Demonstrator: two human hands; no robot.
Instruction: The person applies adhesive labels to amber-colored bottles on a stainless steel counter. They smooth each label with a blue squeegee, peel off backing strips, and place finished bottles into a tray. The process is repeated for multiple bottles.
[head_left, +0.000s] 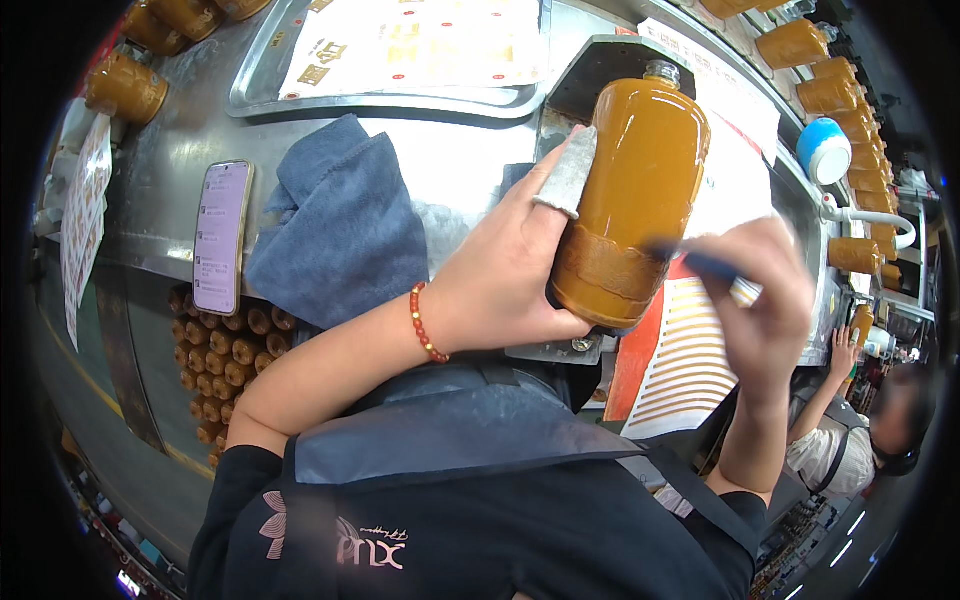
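My left hand (500, 260) is wrapped round the side and base of a glossy amber-brown bottle (645, 150) with a clear neck, held tilted over the bench. A grey cloth wrap (570, 180) covers one of its fingers. In my right hand (765, 310), smeared by motion, is a slim dark-blue tool (712, 264). Its dark blurred tip is at the embossed band low on the bottle; whether it touches I cannot tell, nor its exact kind. Beneath my right hand lies a white sheet with gold stripes and a red edge (680, 365).
On the metal bench are a blue cloth (345, 220), a phone (221, 240) and a metal tray (390, 104) with printed sheets. More brown bottles (127, 88) stand at the far left, on the right (830, 95), and below the bench (215, 355). A co-worker (850, 430) sits at the right.
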